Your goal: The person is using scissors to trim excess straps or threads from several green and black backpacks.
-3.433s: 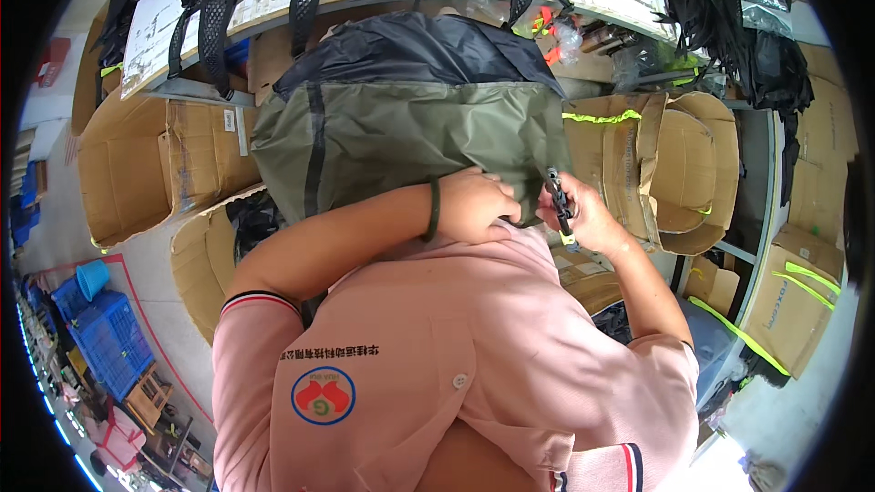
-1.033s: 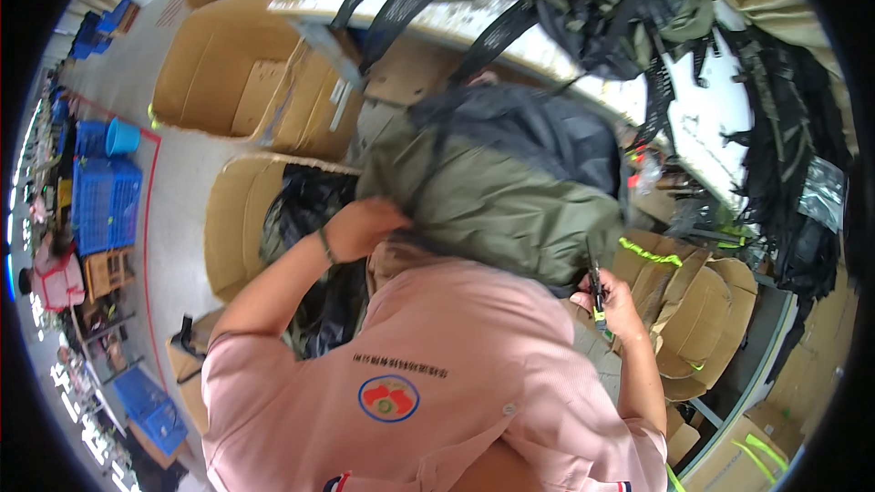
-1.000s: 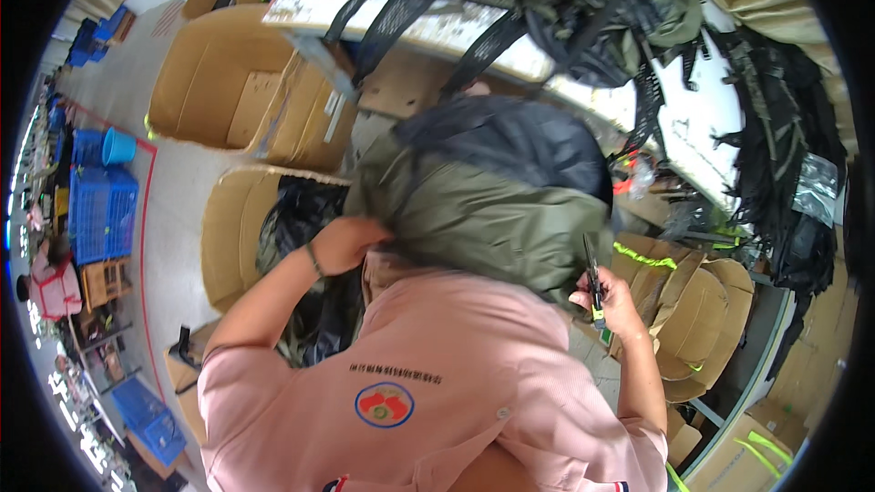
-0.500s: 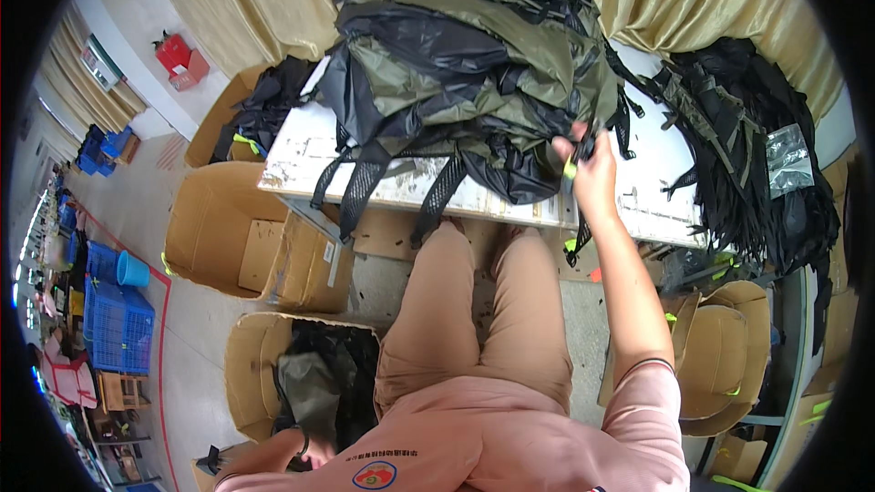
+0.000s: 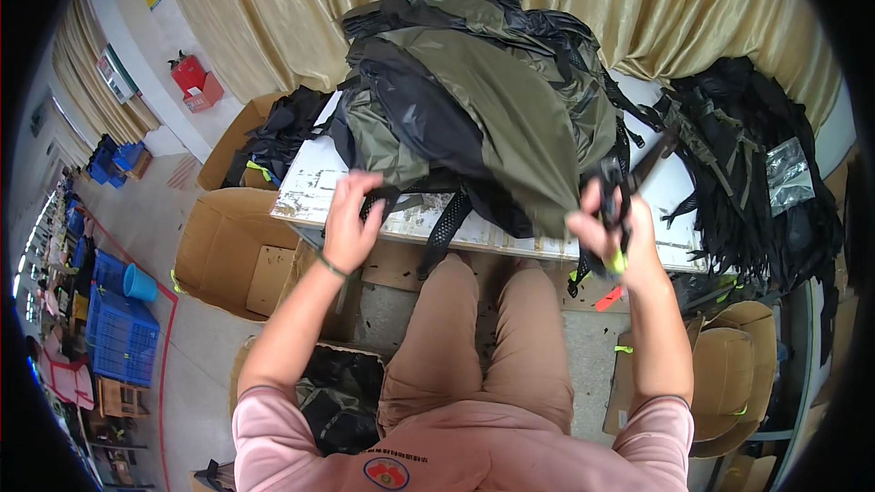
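Olive and black coated-fabric pieces, bag-like with mesh straps, lie in a large pile point(image 5: 510, 100) on the white worn table point(image 5: 310, 187). My left hand point(image 5: 354, 223) is at the table's front edge, fingers apart, beside a black mesh strap point(image 5: 447, 230). My right hand point(image 5: 629, 228) is closed round a blurred dark tool that looks like black-handled scissors point(image 5: 654, 157), pointing up and right. A yellow-green bit point(image 5: 618, 261) shows at that hand. An olive panel point(image 5: 538, 173) stretches down to its thumb; whether the fingers pinch it is blurred.
Black straps and webbing point(image 5: 738, 164) heap at the table's right, with a clear plastic bag point(image 5: 789, 179) on them. Cardboard boxes stand at left point(image 5: 214, 260) and right point(image 5: 761, 355). Another box point(image 5: 337, 396) with dark fabric sits by my left leg. A gold curtain point(image 5: 273, 18) hangs behind.
My left hand has risen from beside the lower-left box to the table edge. My right hand has moved down and slightly right, and an olive panel now stretches towards it.
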